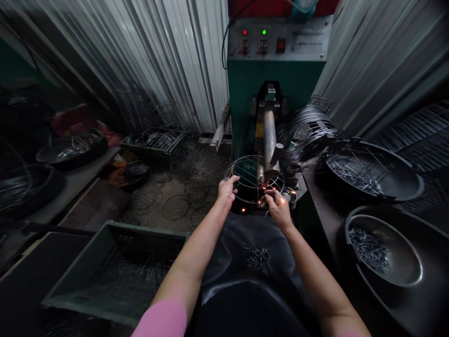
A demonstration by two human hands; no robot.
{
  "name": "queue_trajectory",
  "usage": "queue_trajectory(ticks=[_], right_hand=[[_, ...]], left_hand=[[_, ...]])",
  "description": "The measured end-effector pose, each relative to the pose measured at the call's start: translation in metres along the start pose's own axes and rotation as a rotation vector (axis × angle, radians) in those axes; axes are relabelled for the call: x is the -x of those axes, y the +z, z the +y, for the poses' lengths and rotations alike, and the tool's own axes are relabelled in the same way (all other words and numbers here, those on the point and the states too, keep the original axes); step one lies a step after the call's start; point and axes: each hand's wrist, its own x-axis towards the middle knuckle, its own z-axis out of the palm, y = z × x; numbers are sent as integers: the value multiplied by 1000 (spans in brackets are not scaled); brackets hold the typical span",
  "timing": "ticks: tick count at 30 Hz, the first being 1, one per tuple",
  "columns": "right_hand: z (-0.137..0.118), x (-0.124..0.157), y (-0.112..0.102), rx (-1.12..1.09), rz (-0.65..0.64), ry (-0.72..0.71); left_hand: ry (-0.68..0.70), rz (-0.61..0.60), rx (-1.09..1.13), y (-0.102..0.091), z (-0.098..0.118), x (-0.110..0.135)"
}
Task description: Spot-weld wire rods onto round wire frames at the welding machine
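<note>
My left hand (227, 189) is closed on the left rim of a round wire rack (245, 174), which is held roughly level under the spot welder's electrode arm (271, 140). Close to the electrode tip, my right hand (278, 206) is pinched at the rack's near right edge; a small wire piece seems to be between the fingers, partly hidden. Orange sparks fly around the right fingertips and below the rack. On the dark apron (238, 238) over my lap lies a small heap of short bent wires (258, 258).
The green welding machine (242, 79) stands ahead with red and green lamps lit. Right of it are a wire bundle (310, 131), a wide pan of wires (403, 182) and a metal bowl of short wires (407, 262). A green crate (80, 281) sits at left, wire rings (175, 207) on the floor.
</note>
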Motion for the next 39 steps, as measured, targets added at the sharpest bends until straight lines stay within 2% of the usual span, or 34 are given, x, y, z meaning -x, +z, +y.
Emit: queue_trajectory(ticks=[2,5,7,9,13,16,19,22,25,27,30,33,39], right_hand=[[0,3,-4,-43,28,26],[10,16,-21,-150,152,86],[26,30,-38,-218,194,167],[47,48,-54,-216,165,268],[86,87,-74,-36,68,415],[103,111,-77,146,88,384],[109,124,-76,261,129,314],[111,130,-77,309,98,270],[113,131,-78,360,52,233],[113,129,-76,406,63,225],[115,122,-72,524,102,246],[116,116,-71,631,67,279],[114,111,-72,554,29,222]], left_hand=[[-2,4,4,0,-1,-1],[0,29,15,-1,-5,-1],[12,58,26,-2,-7,0],[13,93,35,-3,-9,2],[-18,143,41,-3,-11,6],[-10,155,56,-2,-12,13],[-5,160,36,-6,-14,21],[-76,97,-20,-22,-8,18],[-217,65,-111,-37,10,-5],[-277,6,-201,-40,24,-25],[-341,-172,-296,-33,37,-45],[-365,-240,-311,-29,34,-47],[-310,-182,-113,-41,15,-32]])
